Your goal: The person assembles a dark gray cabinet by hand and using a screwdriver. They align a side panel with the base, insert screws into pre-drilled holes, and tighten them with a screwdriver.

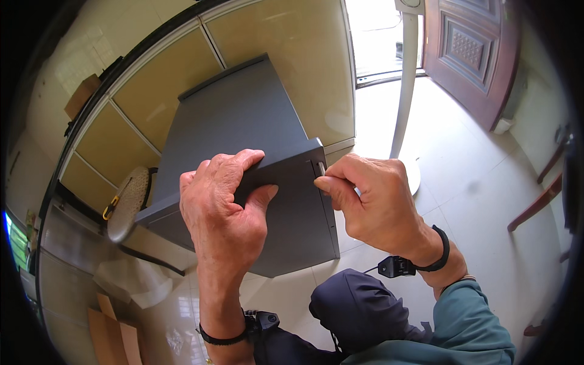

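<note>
nearest the lower edge are the teal sleeve (471, 322) and the knee in dark trousers (359, 307), with a black strap (439, 249) around the right wrist and another around the left, each bearing a small black device. beyond them, the left hand (222, 198) lies across the upper rim of the grey cabinet (292, 225), its fingers over the rim and its thumb held apart from them in front of the face below. the right hand (347, 182) has thumb and forefinger pinched together on a small silvery piece (322, 168) at the cabinet's right corner, just under the rim; the fingertips hide part of it. the cabinet stands on the pale tiled floor (468, 201), between the knee and a run of yellowish panels (286, 48). to its left is a stool (129, 207) with a yellow-handled tool (111, 208) on its seat, and nearer the lower left corner lies some brown cardboard (109, 331). to the right, farther off, rise a white post (406, 91) and, past it, a brown panelled door (468, 48).
</note>
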Available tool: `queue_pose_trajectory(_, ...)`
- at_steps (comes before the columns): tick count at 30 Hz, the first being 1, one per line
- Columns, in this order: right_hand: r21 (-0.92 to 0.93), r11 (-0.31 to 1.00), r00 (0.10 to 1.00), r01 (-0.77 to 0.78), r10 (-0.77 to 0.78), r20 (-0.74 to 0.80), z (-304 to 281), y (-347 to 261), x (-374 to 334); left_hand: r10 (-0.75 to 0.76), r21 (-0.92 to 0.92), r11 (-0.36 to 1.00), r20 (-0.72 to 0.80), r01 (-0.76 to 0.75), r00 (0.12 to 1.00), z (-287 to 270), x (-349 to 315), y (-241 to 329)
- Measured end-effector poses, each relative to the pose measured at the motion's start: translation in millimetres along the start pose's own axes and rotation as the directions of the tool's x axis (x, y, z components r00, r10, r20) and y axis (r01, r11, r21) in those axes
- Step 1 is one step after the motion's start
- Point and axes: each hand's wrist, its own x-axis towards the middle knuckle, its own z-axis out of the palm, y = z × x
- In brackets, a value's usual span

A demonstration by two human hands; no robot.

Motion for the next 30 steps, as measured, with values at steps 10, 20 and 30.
queue_pose_trajectory(10,-0.046,0.999,1.0,-0.014,0.015,0.023,0,-7,10,-0.02,-0.024,1.0,-0.005,0.02,1.0,-3,-1,0)
queue_pose_trajectory(20,-0.194,0.975,0.99,0.11,-0.09,0.108,-11,-9,19,-0.066,0.005,0.998,0.001,0.066,0.998,-6,-2,3)
queue_pose_trajectory(30,-0.111,0.992,0.997,0.058,-0.053,0.053,-9,-1,20,-0.075,-0.023,0.997,0.014,0.076,0.997,-4,0,3)
